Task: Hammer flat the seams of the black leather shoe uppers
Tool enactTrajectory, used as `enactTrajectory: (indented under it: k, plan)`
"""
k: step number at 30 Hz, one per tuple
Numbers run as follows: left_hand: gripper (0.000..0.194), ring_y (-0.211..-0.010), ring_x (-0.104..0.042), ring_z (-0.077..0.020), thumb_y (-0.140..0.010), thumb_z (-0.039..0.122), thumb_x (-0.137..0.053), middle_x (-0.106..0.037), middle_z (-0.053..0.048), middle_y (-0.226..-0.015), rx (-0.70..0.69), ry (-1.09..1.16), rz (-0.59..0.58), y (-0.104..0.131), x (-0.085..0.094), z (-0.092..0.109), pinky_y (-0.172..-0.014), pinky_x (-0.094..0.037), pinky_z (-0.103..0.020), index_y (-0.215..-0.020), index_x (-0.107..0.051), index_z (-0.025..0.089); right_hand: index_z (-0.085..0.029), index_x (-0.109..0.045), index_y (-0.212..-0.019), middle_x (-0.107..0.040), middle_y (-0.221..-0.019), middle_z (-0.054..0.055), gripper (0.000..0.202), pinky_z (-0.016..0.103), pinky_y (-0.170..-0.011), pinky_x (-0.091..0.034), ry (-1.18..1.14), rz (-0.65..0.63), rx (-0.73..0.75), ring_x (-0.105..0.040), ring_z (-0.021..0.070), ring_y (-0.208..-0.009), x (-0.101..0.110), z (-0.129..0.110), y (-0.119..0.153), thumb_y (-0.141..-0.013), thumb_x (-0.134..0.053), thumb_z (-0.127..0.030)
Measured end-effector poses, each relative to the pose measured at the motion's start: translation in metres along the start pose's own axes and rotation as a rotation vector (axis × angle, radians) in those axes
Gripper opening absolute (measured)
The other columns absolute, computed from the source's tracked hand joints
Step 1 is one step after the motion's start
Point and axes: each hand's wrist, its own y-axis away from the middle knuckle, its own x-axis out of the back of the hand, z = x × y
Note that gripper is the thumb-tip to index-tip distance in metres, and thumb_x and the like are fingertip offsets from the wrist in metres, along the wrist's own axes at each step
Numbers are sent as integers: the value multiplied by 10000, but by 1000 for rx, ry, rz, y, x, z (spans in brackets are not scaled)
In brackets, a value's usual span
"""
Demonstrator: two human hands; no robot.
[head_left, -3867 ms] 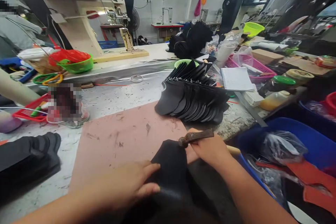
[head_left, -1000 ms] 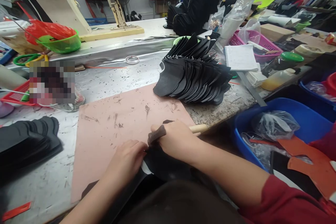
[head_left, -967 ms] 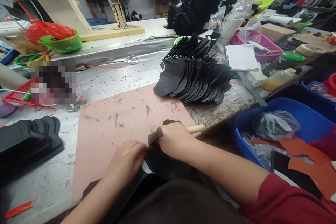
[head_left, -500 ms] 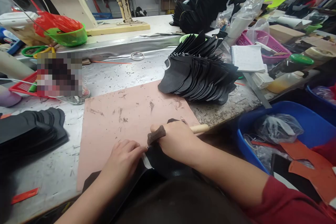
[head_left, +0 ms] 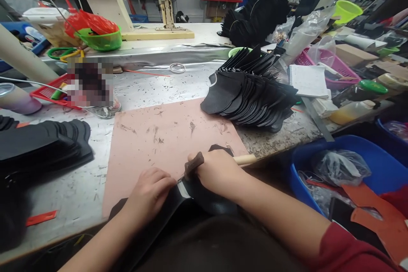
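Evidently, the right hand [head_left: 219, 172] was closed round a hammer [head_left: 194, 165], its head at nine o'clock of the fist, its handle emerging between two and three. The left hand [head_left: 152, 188], half curled, rested on a black piece [head_left: 210, 202], thumb beside a pale strip [head_left: 183, 190]; whether it pinched or merely pressed could not be told. The piece lay under both hands at the near side of a pink mat [head_left: 146, 144]. Assessed risk: a stray blow could catch that thumb; slack pressure could let the piece shift. From the hands, a fanned stack [head_left: 248, 97] stood at one o'clock, a blue tub [head_left: 297, 172] at three.
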Motion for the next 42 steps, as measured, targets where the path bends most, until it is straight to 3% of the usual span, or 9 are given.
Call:
enactTrajectory:
  k: [5,16,21,25,28,31,34,38,42]
  plan:
    - [271,-787,-538,-164,-890,185,-360,-648,-37,-817,-47,-74,44,7,-5,-1,-729,-382,-321,-889,-628,218,-211,-566,-898,-657,-716,24,191,258,-486,-286,-41,98,-8,-597,171,-618,-2,-5,2,-813,-395,-201]
    - [271,-791,-495,-161,-885,159,-364,-593,-33,-816,-58,-58,-156,8,12,-7,-751,-368,-303,-940,-619,234,-200,-574,-898,-663,-709,29,190,250,-508,-309,6,-43,6,-602,165,-627,1,-16,-3,-811,-407,-180]
    - [285,-804,-496,-162,-880,148,-374,-584,-28,-838,-13,-41,-235,12,15,-10,-747,-357,-300,-1007,-599,269,-209,-567,-906,-650,-723,22,198,256,-512,-302,40,23,44,-598,160,-650,4,-21,-3,-813,-398,-164]
    - [260,-813,-501,-162,-884,164,-375,-589,-35,-841,-20,-25,-209,18,17,-15,-747,-346,-301,-937,-618,237,-204,-579,-865,-650,-691,17,183,252,-483,-282,54,-76,88,-592,157,-615,5,-27,-6,-793,-425,-136]
    - [299,-837,-500,-164,-876,144,-388,-588,-22,-873,-14,-48,-234,22,20,-17,-768,-332,-310,-1024,-595,300,-210,-582,-852,-647,-687,15,191,246,-502,-294,43,-15,77,-589,159,-618,6,-30,-7,-803,-414,-134]
    - [283,-789,-505,-151,-861,123,-364,-587,-16,-828,17,30,-253,20,23,-17,-738,-345,-292,-926,-611,245,-207,-579,-902,-650,-726,22,194,247,-500,-287,34,-26,106,-585,162,-626,6,-32,-7,-788,-434,-147]
    - [279,-769,-507,-147,-864,127,-344,-591,-28,-798,-29,59,-162,17,21,-20,-721,-342,-289,-818,-612,191,-208,-595,-816,-644,-690,12,166,245,-490,-273,14,-116,51,-569,153,-595,8,-32,-9,-757,-455,-141]
    - [267,-783,-499,-148,-869,108,-367,-602,-32,-823,-128,9,-28,15,15,-28,-718,-318,-290,-849,-619,191,-223,-594,-892,-651,-746,13,197,247,-515,-278,2,-32,2,-567,155,-634,7,-32,-11,-797,-426,-184]
    - [291,-829,-479,-161,-837,67,-419,-586,-12,-844,-165,-59,-110,16,20,-36,-740,-291,-297,-924,-618,260,-204,-601,-851,-654,-745,20,181,244,-500,-260,7,-111,55,-563,148,-627,6,-34,-15,-766,-451,-150]
